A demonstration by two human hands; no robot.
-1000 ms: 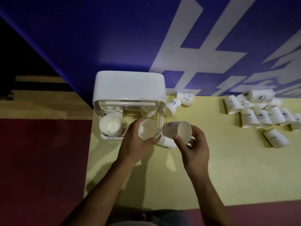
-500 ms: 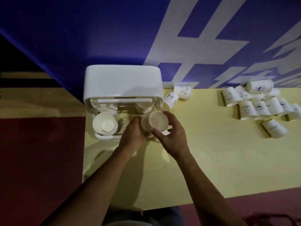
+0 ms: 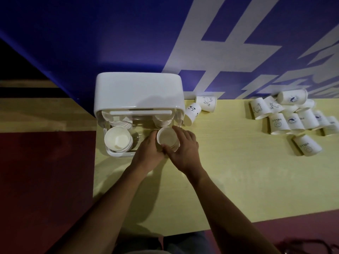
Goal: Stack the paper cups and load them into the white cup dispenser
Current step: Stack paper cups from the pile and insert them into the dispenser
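Observation:
The white cup dispenser (image 3: 137, 90) stands at the table's back left, its front open toward me. A stack of paper cups (image 3: 118, 139) sits in its left front slot, more cups show further in. At the right front slot both hands grip one nested cup stack (image 3: 167, 137), mouth up. My left hand (image 3: 146, 153) holds the stack from the left and my right hand (image 3: 183, 149) wraps it from the right. The stack's lower part is hidden by my fingers.
Two printed cups (image 3: 206, 103) lie on their sides just right of the dispenser. A heap of several printed cups (image 3: 293, 116) lies at the far right of the yellow table (image 3: 238, 180). A blue wall (image 3: 110, 43) rises right behind.
My right hand brought its single cup left and set it into the cup held by my left hand. Both hands now close around the joined stack at the dispenser's right front slot.

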